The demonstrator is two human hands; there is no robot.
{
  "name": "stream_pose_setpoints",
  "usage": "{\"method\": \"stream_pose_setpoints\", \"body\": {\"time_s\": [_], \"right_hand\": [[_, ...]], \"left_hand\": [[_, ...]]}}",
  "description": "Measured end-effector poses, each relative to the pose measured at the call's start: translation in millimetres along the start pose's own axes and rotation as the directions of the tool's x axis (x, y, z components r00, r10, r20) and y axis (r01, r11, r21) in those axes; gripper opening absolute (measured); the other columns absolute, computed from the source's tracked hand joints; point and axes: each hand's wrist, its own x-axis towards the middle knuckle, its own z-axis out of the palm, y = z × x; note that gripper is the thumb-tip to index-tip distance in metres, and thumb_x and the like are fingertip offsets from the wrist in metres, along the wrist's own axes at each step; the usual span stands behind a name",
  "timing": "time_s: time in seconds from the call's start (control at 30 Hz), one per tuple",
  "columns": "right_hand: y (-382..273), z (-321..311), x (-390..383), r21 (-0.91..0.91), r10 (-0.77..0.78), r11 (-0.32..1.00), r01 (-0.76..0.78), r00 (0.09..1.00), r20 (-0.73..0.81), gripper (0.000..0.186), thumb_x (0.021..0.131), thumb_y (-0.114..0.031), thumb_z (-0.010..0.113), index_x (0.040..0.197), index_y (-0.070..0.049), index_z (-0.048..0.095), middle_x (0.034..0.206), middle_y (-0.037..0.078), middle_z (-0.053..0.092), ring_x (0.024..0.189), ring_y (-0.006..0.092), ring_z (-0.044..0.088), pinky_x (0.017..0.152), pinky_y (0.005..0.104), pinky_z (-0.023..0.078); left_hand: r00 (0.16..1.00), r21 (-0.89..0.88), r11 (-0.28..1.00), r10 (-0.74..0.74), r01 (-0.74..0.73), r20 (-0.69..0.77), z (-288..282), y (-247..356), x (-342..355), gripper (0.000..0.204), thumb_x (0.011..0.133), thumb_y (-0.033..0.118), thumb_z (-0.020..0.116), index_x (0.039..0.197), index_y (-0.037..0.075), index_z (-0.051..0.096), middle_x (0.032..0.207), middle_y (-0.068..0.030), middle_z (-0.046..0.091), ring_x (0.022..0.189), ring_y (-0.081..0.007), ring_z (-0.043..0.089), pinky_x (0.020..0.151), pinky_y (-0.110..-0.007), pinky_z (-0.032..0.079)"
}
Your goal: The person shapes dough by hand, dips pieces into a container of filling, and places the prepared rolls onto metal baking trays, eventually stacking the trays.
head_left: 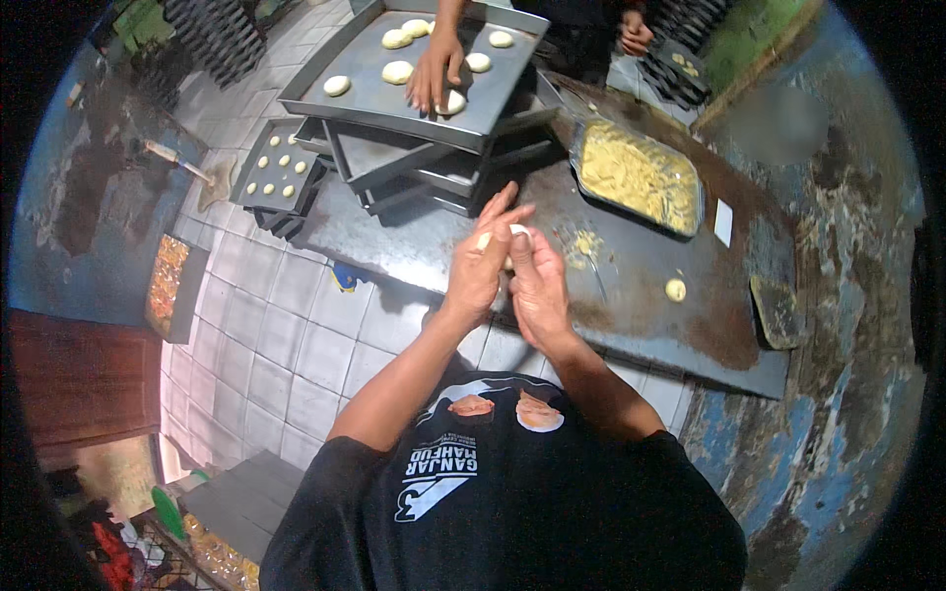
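Observation:
My left hand (476,273) and my right hand (539,288) meet above the metal table (631,315), gripping a small piece of pale dough (519,232) that is partly hidden by my fingers. A lone dough ball (675,290) lies to the right. Beyond my hands, yellow filling fills a rectangular tub (636,172), and yellow bits (583,243) with a thin utensil (596,271) lie below it. A stack of metal trays (325,103) stands at the back, the top one bearing several dough balls (397,72).
A co-worker's hand (429,74) rests at a dough ball on the top tray; their other hand (636,37) is behind. A smaller tray of dough balls (276,163) stands left, a scraper-like tool (212,187) nearby. A dirty pan (774,310) sits at the right end.

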Motion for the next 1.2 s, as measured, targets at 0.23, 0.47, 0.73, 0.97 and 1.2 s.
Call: {"method": "stream_pose_setpoints", "body": {"time_s": [0.23,0.47,0.73,0.97,1.2], "right_hand": [[6,102,101,0.064,0.271,0.956,-0.287,0.944,0.189,0.042,0.107,-0.042,0.054,0.126,-0.004,0.057,0.119,0.006,0.066,0.105,0.0147,0.063,0.099,0.0355,0.049],[2,164,220,-0.251,0.487,0.87,-0.424,0.816,0.311,0.024,0.106,-0.023,0.058,0.119,-0.004,0.063,0.109,0.005,0.07,0.097,0.0133,0.068,0.086,0.0278,0.056],[53,173,379,-0.731,0.03,-0.116,0.672,0.738,0.674,0.051,0.095,-0.03,0.066,0.131,0.004,0.054,0.134,0.027,0.054,0.123,0.0393,0.054,0.105,0.0481,0.043],[92,160,413,-0.596,0.143,-0.166,0.786,0.617,0.774,0.057,0.105,-0.034,0.047,0.146,0.005,0.043,0.16,0.026,0.032,0.149,0.0461,0.028,0.121,0.0532,0.027],[3,167,524,-0.76,0.087,0.649,0.046,0.987,0.134,0.041,0.109,-0.039,0.046,0.12,-0.004,0.065,0.1,0.007,0.071,0.084,0.0174,0.065,0.084,0.0369,0.055]], "left_hand": [[0.989,-0.092,0.994,0.043,-0.056,-0.14,-113,21,63,0.046,0.109,0.032,0.048,0.126,-0.006,0.068,0.148,-0.0162,0.057,0.148,-0.0257,0.038,0.119,-0.037,0.03],[0.972,-0.267,0.955,0.073,-0.133,-0.223,-211,23,106,0.084,0.096,0.011,0.063,0.164,0.006,0.013,0.167,-0.0173,0.025,0.147,-0.0315,0.037,0.118,-0.041,0.034],[0.912,-0.126,0.99,-0.109,0.063,-0.396,-313,14,96,0.068,0.091,-0.003,0.061,0.155,0.003,0.039,0.154,-0.0146,0.045,0.127,-0.023,0.055,0.1,-0.034,0.052],[0.844,-0.166,0.976,-0.207,0.141,-0.496,-346,12,77,0.059,0.093,-0.004,0.059,0.15,0.004,0.046,0.151,-0.0118,0.049,0.126,-0.0231,0.056,0.105,-0.036,0.049],[0.807,-0.094,0.971,-0.234,0.219,-0.543,-351,16,77,0.058,0.09,-0.003,0.054,0.147,0.004,0.05,0.145,-0.0121,0.053,0.123,-0.0216,0.059,0.105,-0.036,0.048]]}}
